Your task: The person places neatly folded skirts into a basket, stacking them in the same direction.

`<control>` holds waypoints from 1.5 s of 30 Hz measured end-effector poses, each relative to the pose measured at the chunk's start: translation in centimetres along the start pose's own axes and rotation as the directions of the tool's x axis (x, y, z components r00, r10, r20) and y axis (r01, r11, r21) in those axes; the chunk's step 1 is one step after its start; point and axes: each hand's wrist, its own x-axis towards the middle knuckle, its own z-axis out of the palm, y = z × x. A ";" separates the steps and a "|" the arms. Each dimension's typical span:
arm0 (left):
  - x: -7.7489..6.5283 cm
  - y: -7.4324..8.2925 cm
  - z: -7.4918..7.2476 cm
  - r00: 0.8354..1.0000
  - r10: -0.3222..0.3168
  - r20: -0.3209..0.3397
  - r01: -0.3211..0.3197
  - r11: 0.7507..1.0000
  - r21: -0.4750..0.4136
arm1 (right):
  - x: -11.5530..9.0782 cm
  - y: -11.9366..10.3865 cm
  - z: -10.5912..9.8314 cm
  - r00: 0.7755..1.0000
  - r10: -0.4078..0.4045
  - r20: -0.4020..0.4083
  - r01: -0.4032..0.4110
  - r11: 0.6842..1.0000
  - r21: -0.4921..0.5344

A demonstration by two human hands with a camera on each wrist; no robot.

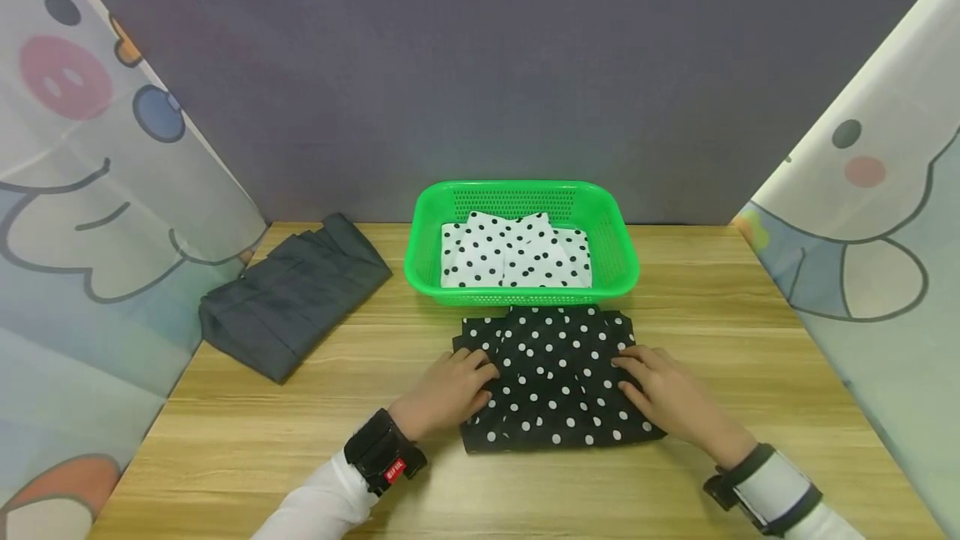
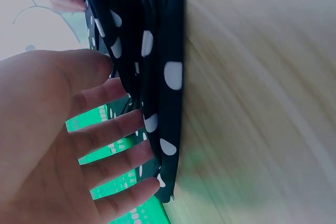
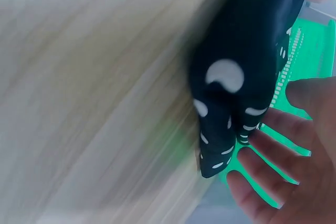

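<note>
A folded black cloth with white polka dots [image 1: 555,382] lies on the table in front of the basket. My left hand [image 1: 447,390] rests on its left side, fingers spread and fairly straight; the left wrist view shows the fingertips touching the layered edge of the dotted cloth [image 2: 163,72]. On the opposite side my right hand [image 1: 671,398] touches the right edge with extended fingers. In the right wrist view those fingers [image 3: 273,166] are spread beside the rounded folds of the cloth [image 3: 236,40]. Neither hand curls round the fabric.
A green plastic basket [image 1: 626,261] stands behind the black cloth, holding folded white cloth with black dots [image 1: 517,252]. A folded dark grey cloth [image 1: 296,298] lies at the left on the wooden table [image 1: 750,332]. Cartoon-printed sheets [image 1: 885,232] flank both sides; a grey wall [image 1: 525,65] rises behind.
</note>
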 end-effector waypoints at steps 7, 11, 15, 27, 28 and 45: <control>-1.2 -1.4 -0.2 1.000 -0.030 -0.009 0.030 1.000 -0.005 | 0.8 -1.2 0.6 0.999 -0.039 0.031 0.039 0.999 0.008; -1.7 -1.9 -0.3 0.999 -0.043 -0.009 0.043 0.999 -0.001 | 1.2 -1.9 1.0 0.998 -0.036 0.049 0.036 0.999 0.004; -2.2 -2.2 -0.3 0.998 -0.062 -0.011 0.062 0.998 -0.004 | 1.3 -2.5 1.5 0.997 -0.049 0.053 0.049 0.999 0.004; -3.0 -2.7 -0.2 0.993 -0.102 -0.061 0.100 0.994 -0.040 | 1.8 -3.1 2.5 0.999 -0.010 0.050 0.008 0.999 0.048; -3.0 -2.7 -0.2 0.991 -0.106 -0.076 0.104 0.994 -0.030 | 1.9 -3.0 2.5 0.999 -0.001 0.043 -0.001 0.999 0.053; -2.4 -3.5 0.2 0.969 -0.235 -0.079 0.233 0.972 -0.045 | 3.6 -1.9 2.6 0.985 0.156 0.072 -0.157 0.988 0.006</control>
